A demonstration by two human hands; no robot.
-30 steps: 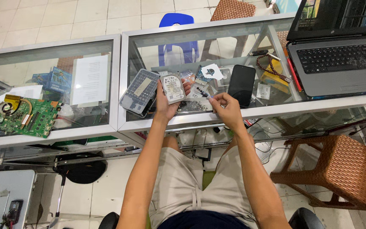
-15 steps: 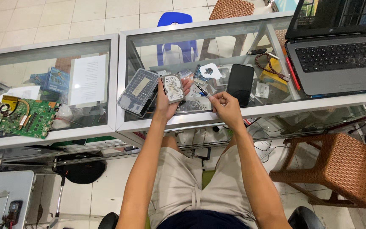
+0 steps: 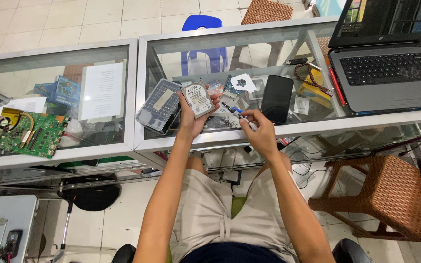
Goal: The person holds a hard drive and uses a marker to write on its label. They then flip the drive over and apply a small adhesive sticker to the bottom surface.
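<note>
Progress looks early: left hand (image 3: 194, 117) grips the hard drive (image 3: 199, 100) upright, its casing seemingly intact. Right hand (image 3: 258, 130), just beside it, pinches a small screwdriver (image 3: 232, 109).

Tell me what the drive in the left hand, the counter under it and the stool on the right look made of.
Hard drive: looks like bare metal under a white paper label, with silvery edges. Counter: clear glass top in a pale, matte metal frame; items below show through it. Stool: brown woven seat, rattan or plastic wicker, on brown legs; the weave pattern shows, the fibre cannot be told.
</note>
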